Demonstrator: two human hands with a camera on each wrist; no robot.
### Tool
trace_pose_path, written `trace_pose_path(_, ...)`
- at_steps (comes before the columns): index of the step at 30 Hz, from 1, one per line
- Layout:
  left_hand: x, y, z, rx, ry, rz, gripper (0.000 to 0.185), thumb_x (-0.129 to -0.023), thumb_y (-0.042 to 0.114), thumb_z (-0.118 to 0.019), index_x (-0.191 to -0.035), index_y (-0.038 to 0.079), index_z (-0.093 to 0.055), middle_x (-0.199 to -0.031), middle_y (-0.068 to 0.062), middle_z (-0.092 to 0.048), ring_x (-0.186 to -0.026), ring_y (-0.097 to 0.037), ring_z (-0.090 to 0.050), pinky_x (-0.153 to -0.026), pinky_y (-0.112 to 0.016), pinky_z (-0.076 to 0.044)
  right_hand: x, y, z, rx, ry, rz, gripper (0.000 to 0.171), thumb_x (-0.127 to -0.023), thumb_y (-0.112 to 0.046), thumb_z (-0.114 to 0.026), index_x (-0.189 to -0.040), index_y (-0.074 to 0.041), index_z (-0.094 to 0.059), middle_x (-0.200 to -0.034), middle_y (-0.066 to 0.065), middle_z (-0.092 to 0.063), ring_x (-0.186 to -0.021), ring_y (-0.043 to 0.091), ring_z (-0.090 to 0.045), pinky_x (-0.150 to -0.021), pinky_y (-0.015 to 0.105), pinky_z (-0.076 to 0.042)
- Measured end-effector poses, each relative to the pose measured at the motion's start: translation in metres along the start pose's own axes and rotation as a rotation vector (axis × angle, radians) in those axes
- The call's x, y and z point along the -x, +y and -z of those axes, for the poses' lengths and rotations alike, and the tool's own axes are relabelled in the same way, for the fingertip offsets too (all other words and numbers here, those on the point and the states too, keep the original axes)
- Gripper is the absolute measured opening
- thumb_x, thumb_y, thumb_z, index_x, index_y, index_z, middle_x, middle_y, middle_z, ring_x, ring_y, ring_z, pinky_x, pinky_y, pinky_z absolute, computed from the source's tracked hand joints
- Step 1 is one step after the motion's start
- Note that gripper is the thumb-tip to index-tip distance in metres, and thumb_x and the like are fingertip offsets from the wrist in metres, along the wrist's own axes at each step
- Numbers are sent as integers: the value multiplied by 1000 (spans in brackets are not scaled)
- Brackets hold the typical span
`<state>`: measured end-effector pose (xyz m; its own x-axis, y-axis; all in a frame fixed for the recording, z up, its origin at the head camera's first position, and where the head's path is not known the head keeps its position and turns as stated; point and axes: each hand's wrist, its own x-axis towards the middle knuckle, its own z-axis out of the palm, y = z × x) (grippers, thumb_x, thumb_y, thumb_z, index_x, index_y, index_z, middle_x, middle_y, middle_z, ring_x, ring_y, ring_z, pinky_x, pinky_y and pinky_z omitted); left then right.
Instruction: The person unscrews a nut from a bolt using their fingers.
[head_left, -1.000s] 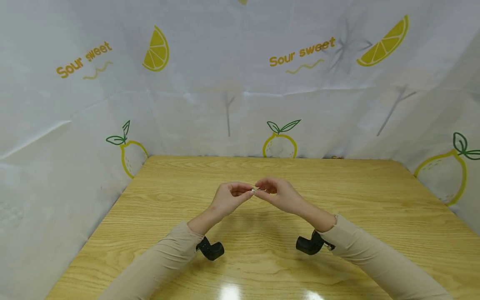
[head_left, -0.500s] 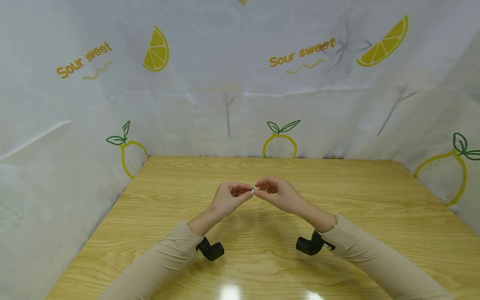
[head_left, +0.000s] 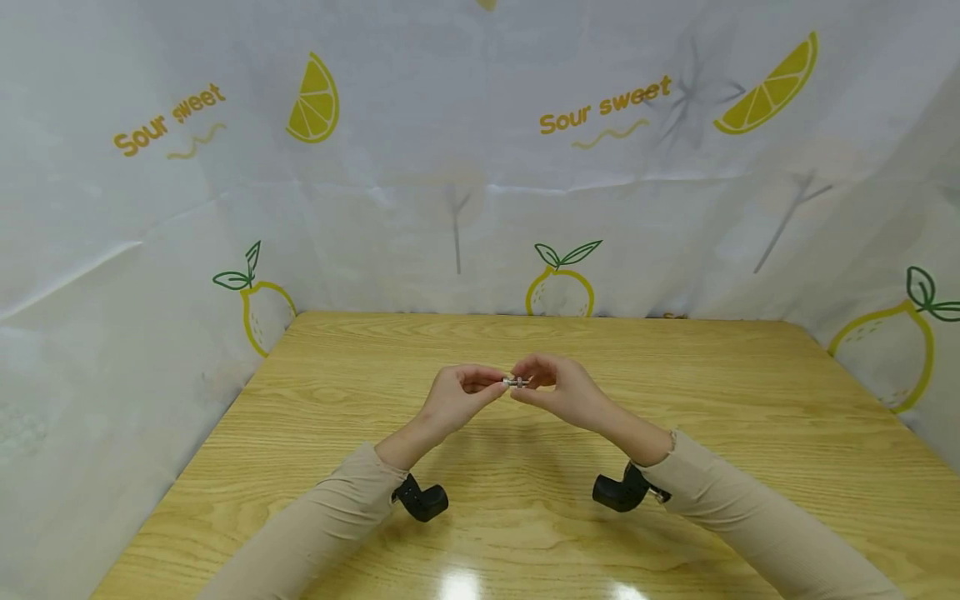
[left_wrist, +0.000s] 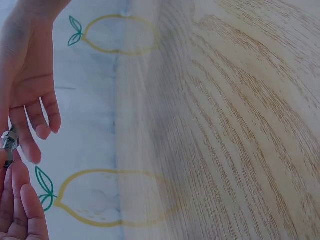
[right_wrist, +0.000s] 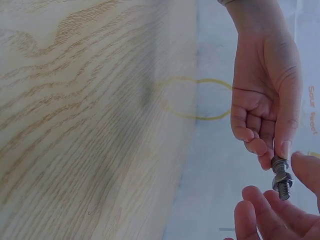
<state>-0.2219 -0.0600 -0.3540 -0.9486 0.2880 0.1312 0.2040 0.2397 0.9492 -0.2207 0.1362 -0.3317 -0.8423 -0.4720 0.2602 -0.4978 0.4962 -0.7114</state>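
Bolt (head_left: 516, 382) (nut threaded on) pinched between both hands (head_left: 517, 385).

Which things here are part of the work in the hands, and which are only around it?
In the work:
- bolt with nut
- left hand, pinching one end
- right hand, pinching the other end

Only around:
- wooden table
- lemon-print cloth
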Motion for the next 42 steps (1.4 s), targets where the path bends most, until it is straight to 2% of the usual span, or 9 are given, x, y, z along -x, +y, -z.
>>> trace_pose_path(6,0,-1,0,-8,0,-12,23,-89,19,-65,-107,5,-69,-105,-14,-69,-88,-18,-67,-76,-26,-54,-2,0,0,-18,-56,-51,26,-96,-23,-54,-106,-2,-65,-95,15,-70,-85,22,-67,-74,29,-55)
trace_pose_path(11,0,-1,0,-7,1,-20,24,-89,19,-64,-107,4,-69,-105,-14,-69,-91,-25,-67,-75,-26,-55,-1,1,0,14,-23,-16,20,-91,-18,-61,-103,-3,-65,-95,13,-69,-84,18,-65,-78,32,-54)
trace_pose_path(16,0,0,0,18,-2,-6,22,-88,16,-65,-106,4,-69,-105,-15,-69,-96,-35,-64,-75,-26,-54,-1,1,0,9,-1,-14,25,-88,-17,-66,-107,-2,-63,-102,12,-66,-84,16,-63,-78,32,-53)
trace_pose_path(23,2,0,0,-1,-6,-8,23,-89,17,-64,-108,5,-69,-106,-14,-69,-95,-32,-65,-75,-26,-54,-1,0,0,-20,-62,-61,26,-96,-24,-53,-103,-2,-66,-92,14,-70,-83,23,-67,-73,31,-55)
trace_pose_path(29,1,0,1,3,3,-4,22,-89,17,-65,-107,5,-69,-104,-14,-69,-95,-33,-65,-75,-27,-54,-1,1,0,23,-19,-11,20,-91,-18,-61,-103,-3,-65,-94,12,-69,-85,19,-65,-78,34,-54)
trace_pose_path(34,1,0,0,10,5,-7,22,-89,16,-65,-106,3,-69,-104,-15,-69,-95,-34,-65,-76,-30,-55,-1,2,-1,24,3,5,24,-87,-16,-66,-106,0,-62,-102,14,-66,-83,17,-63,-78,30,-53)
trace_pose_path(37,0,0,0,10,5,-2,22,-88,17,-65,-106,4,-69,-104,-14,-69,-93,-29,-66,-76,-28,-55,-1,2,0,7,-12,-10,25,-91,-18,-62,-107,1,-61,-99,15,-67,-80,15,-63,-72,27,-53)
trace_pose_path(42,0,0,1,5,0,-3,22,-88,18,-65,-107,6,-69,-105,-13,-69,-91,-23,-66,-75,-26,-54,-1,-1,1,-22,-60,-54,25,-96,-22,-52,-103,-1,-65,-89,16,-70,-77,16,-65,-71,34,-55)
